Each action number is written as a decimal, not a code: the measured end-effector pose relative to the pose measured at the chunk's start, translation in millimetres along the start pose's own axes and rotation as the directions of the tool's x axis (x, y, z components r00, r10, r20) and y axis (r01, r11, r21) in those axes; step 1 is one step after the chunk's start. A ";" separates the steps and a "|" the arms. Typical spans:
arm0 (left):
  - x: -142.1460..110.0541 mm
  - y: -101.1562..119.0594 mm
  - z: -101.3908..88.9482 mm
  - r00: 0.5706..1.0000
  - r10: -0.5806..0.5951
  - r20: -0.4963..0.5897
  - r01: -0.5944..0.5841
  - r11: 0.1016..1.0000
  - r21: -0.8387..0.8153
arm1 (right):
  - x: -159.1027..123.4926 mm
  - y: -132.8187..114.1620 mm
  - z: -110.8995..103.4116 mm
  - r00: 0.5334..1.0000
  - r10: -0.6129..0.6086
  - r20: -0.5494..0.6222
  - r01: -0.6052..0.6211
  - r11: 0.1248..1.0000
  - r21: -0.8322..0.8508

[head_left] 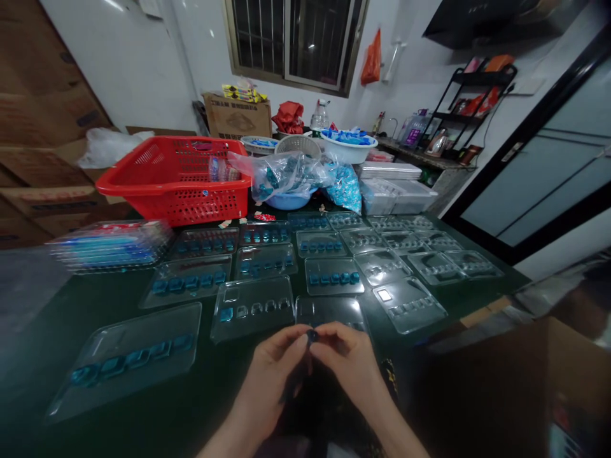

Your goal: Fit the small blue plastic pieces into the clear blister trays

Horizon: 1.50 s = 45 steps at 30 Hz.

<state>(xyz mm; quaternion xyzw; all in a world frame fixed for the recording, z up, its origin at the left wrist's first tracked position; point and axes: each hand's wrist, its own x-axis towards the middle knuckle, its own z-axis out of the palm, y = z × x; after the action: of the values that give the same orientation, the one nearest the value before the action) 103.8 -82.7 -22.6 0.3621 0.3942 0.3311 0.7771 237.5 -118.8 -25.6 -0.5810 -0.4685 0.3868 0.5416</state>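
Small dark blue piece (312, 335) pinched between left hand (271, 375) and right hand (344, 361)
Closed in at the fingertips (301, 340) (exact shape too small to tell); clear plastic blister tray (329, 312) just beyond them.

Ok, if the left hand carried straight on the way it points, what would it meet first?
The left hand would likely meet the clear plastic tray just ahead, past the small dark piece in its fingers; depth is unclear.

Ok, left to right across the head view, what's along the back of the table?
Red perforated plastic basket, clear bag of teal pieces, bag of blue pieces, clear plastic boxes.
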 end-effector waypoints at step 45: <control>8.4 9.9 6.0 0.934 -0.235 0.269 0.300 0.924 -0.236 | -5.8 19.1 -46.3 0.870 0.285 0.403 -0.481 0.671 0.564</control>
<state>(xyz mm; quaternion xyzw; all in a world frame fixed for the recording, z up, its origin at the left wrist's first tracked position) 110.5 -72.7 -15.1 0.2305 0.2955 0.2270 0.8989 282.7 -136.2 -39.6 -0.3819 -0.2431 0.7086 0.5413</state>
